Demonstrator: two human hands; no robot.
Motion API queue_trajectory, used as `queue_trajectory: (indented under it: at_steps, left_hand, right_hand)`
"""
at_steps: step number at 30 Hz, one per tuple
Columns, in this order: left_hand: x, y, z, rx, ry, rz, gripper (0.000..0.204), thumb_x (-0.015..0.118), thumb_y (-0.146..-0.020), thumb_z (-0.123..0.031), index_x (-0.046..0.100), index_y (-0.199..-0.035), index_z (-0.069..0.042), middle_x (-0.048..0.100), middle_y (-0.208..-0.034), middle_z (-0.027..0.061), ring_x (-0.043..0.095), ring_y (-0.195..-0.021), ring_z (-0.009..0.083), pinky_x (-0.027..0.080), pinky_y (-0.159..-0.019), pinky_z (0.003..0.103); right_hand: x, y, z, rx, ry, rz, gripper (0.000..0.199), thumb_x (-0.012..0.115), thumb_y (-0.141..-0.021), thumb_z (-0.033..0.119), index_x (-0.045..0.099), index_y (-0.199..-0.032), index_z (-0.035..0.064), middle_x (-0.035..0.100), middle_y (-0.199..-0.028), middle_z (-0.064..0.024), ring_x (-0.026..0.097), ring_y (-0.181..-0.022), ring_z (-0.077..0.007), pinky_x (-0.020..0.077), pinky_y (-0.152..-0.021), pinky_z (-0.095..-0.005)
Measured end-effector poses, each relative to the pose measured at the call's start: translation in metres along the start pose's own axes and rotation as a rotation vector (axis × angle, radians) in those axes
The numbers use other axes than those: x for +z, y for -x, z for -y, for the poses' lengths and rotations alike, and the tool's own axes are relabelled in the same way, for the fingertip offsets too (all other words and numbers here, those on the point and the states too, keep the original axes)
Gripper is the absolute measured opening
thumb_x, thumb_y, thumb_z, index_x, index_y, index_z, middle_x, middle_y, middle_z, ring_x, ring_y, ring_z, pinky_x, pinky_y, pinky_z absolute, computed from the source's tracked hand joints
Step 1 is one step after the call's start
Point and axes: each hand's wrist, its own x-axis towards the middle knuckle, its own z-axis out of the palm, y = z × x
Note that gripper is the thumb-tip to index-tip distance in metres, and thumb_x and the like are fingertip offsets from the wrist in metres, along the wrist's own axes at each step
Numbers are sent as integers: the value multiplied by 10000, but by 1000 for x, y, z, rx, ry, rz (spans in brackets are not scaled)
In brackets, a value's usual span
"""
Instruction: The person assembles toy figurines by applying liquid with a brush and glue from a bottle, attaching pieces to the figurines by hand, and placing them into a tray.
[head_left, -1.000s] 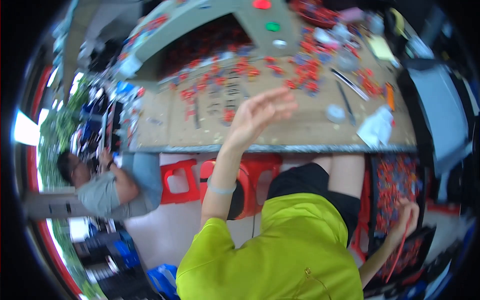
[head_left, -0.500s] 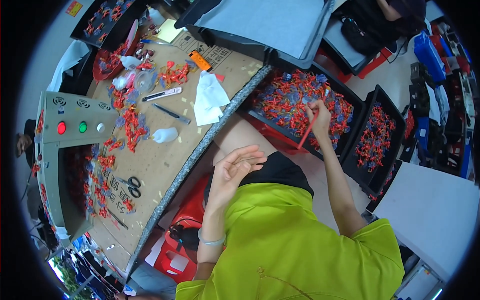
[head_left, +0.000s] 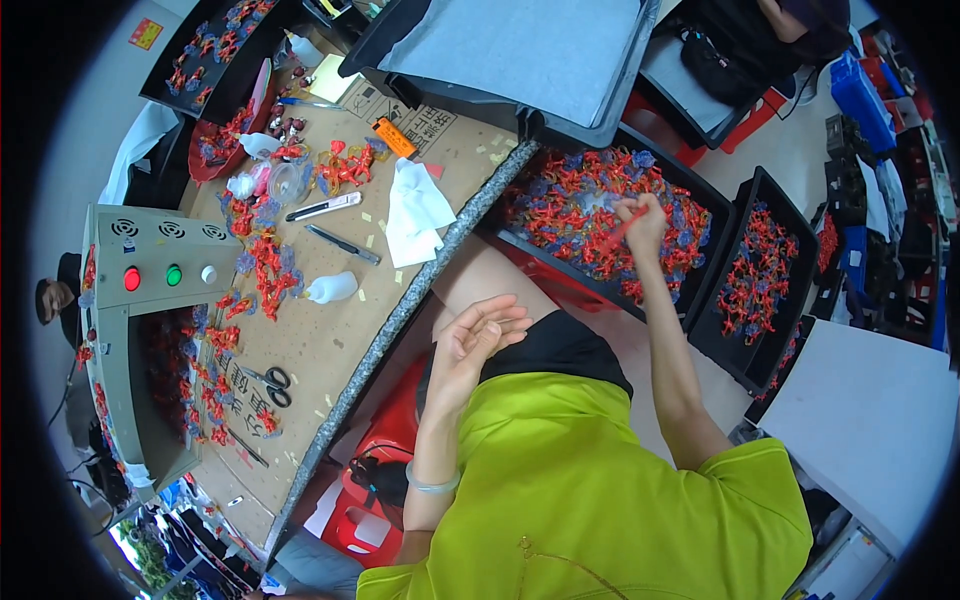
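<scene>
Right hand: we see our right hand (head_left: 642, 218) in the upper centre-right of the frame, its grip closed on a thin red piece (head_left: 618, 232) that it holds just above the heap in the near tray.
Left hand: our left hand (head_left: 478, 335) hangs at mid-frame above the lap, fingers loosely curled and apart, gripping nothing; a pale bangle (head_left: 432, 486) circles that wrist.
Near tray: a black tray (head_left: 520, 245) heaped with red and bluish plastic parts lies just right of the surface's edge, under the right hand.
Far tray: a 2nd black tray (head_left: 722, 340) with more red parts lies beside it, further right.
Surface: the cardboard-covered surface (head_left: 330, 345) fills the left half of the frame, strewn with red parts.
On the surface: a white cloth (head_left: 415, 210), a utility knife (head_left: 322, 207), a black pen (head_left: 343, 244), a small white bottle (head_left: 332, 288) and scissors (head_left: 270, 385).
Control box: a grey box (head_left: 165, 270) with 3 round buttons stands at the left.
</scene>
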Motion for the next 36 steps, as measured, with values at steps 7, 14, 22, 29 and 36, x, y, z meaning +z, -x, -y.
queue_trajectory:
  at_steps: [7,14,22,29,36]
  left_hand:
    - [22,-12,6,13,91,127,574,559,-925,-240,310,-1389,-11,515,-1248,183,553,-1126,302,469,-943,373]
    - [32,1,-12,157,130,116,640,627,-860,-30,288,-1403,-31,532,-1203,122,531,-1120,182,456,-947,307]
    - [-5,24,-13,343,299,10,659,655,-863,-201,299,-1384,-9,548,-1184,148,547,-1136,277,485,-899,345]
    - [-24,29,-13,355,354,54,631,646,-871,-222,304,-1361,-20,503,-1241,125,549,-1128,294,484,-880,347]
    - [-25,33,-16,400,326,35,550,565,-924,-190,298,-1361,11,459,-1308,124,550,-1115,251,470,-887,348]
  right_hand:
    - [-31,92,229,-93,-87,578,410,720,-698,-71,346,-687,97,631,-815,-82,607,-779,-138,488,-717,-258]
    - [21,110,279,-330,-72,987,205,695,-728,-32,504,-777,24,653,-863,-112,641,-870,-214,489,-868,-366]
    - [49,107,291,-238,-382,856,573,457,-929,448,550,-1118,-85,615,-778,-152,582,-645,-182,469,-610,-296]
    - [81,132,306,-319,-239,801,494,537,-905,426,662,-885,-51,602,-741,-103,550,-630,-142,411,-560,-242]
    - [84,131,318,-477,-51,770,472,552,-888,430,661,-800,-20,601,-671,-84,540,-588,-161,388,-524,-259]
